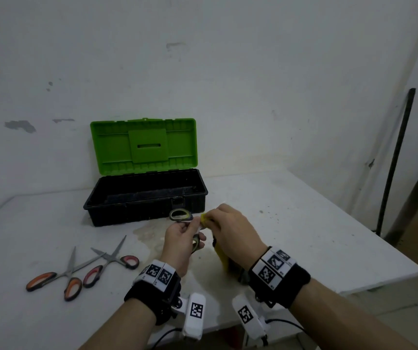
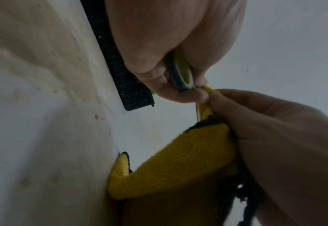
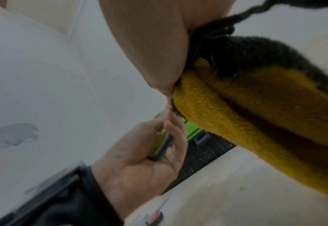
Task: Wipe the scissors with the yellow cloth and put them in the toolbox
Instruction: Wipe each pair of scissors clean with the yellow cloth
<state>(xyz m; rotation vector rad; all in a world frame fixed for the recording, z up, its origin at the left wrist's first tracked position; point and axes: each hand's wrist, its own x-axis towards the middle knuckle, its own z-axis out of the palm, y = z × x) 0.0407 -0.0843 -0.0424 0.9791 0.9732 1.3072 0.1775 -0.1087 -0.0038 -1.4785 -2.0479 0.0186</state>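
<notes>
My left hand (image 1: pixel 189 232) grips a pair of green-handled scissors (image 1: pixel 180 215) by the handles, just in front of the open toolbox (image 1: pixel 117 198), which has a black base and a raised green lid (image 1: pixel 143 145). My right hand (image 1: pixel 211 219) pinches the yellow cloth (image 1: pixel 222 258) around the blades, which are hidden inside the fold. The rest of the cloth hangs down to the table. In the left wrist view a handle loop of the scissors (image 2: pixel 180 71) shows between my fingers, next to the cloth (image 2: pixel 178 168). The right wrist view shows the cloth (image 3: pixel 236 114) bunched under my palm.
Two more pairs of scissors lie on the white table (image 1: pixel 304 223) at the left: an orange-handled pair (image 1: pixel 51 279) and a red-handled pair (image 1: pixel 112 261). A dark pole (image 1: pixel 394 160) leans on the wall at the right. The table's right edge drops off near it.
</notes>
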